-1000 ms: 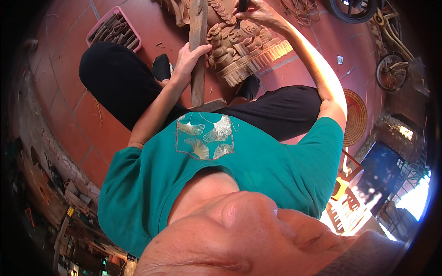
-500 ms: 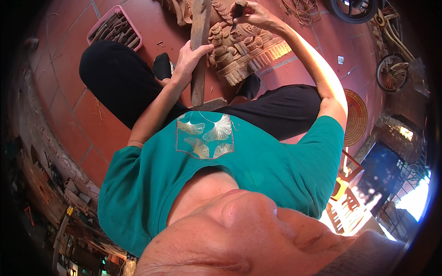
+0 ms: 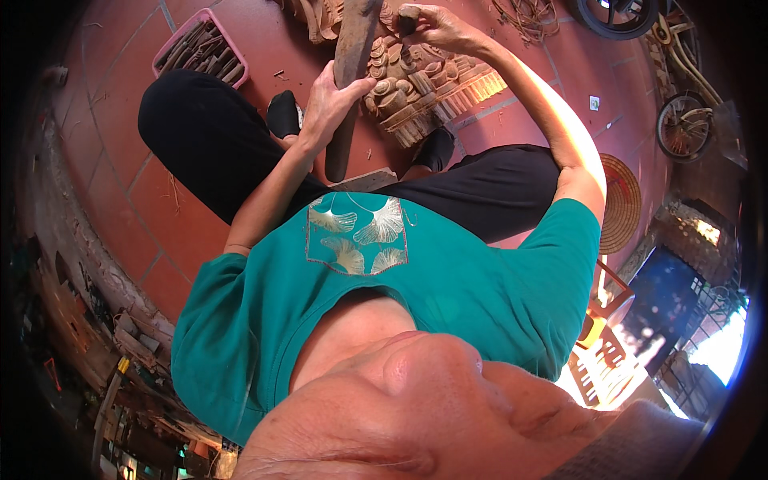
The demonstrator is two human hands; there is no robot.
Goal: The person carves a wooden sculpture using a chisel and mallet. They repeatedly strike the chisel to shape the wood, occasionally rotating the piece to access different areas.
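Note:
My left hand (image 3: 330,106) is wrapped round a long, worn wooden club (image 3: 353,64). The club leans with its upper end to the right, beside a carved block of brown wood (image 3: 448,86). In my right hand (image 3: 445,29), the fingers pinch the dark handle of a chisel (image 3: 408,21) standing over the carving. The chisel's lower end is hard to make out against the wood. Scrolls and a ribbed, sunlit border cover the carving, which rests on the floor between my feet. Part of it lies behind the club.
To the left is a pink basket (image 3: 233,45) full of slim, dark tools. A coil of brown cord or twigs (image 3: 528,20) lies at the far right, near some wheels (image 3: 682,126). A round woven hat (image 3: 620,204) sits by my right side. Red tiles (image 3: 120,160) cover the floor.
The club has tilted, its upper end going right toward the chisel and its lower end a little left. My right hand has shifted slightly, still on the chisel.

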